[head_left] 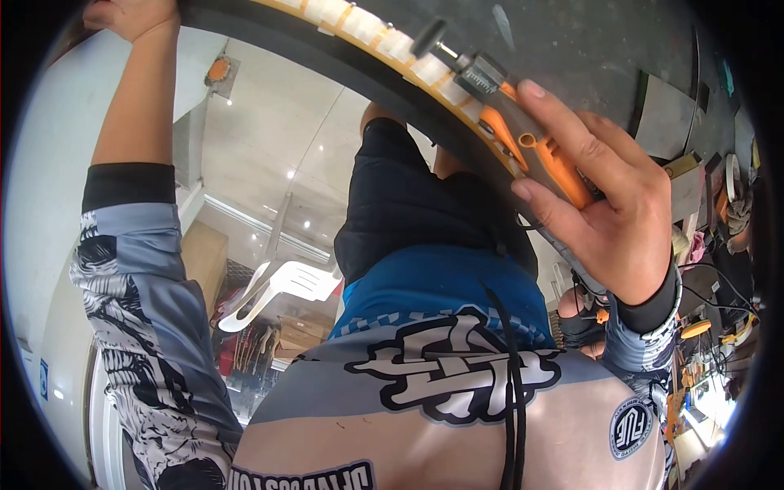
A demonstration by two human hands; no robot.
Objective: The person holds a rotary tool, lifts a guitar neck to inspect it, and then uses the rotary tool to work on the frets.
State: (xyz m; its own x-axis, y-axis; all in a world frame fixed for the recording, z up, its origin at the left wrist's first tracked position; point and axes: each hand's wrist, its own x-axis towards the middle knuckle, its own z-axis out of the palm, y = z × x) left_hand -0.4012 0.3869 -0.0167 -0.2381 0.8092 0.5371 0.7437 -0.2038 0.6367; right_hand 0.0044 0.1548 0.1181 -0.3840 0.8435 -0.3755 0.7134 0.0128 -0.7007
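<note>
The left hand point(131, 16) is clenched on the tyre point(269, 28) at the top-left edge of view, arm straight up to it. The right hand point(608, 200) grasps an orange tool point(523, 135), fingers wrapped over its body and thumb underneath, pressing it against the tyre's pale band point(359, 24). The tool's black knob point(429, 38) sticks out just past the band.

The tyre arcs across the top of the view, above the person's torso and legs. Judging by this, the work is under way, with the tool seated and the tyre steadied. Only a short arc shows, so how much of the band is finished cannot be told.

There is open floor point(269, 139) beyond the legs and a white chair point(286, 286) well apart to the left. The right side is tighter: a cluttered bench point(702, 327) lies near the right elbow, and a black cord point(510, 384) hangs down the shirt front
</note>
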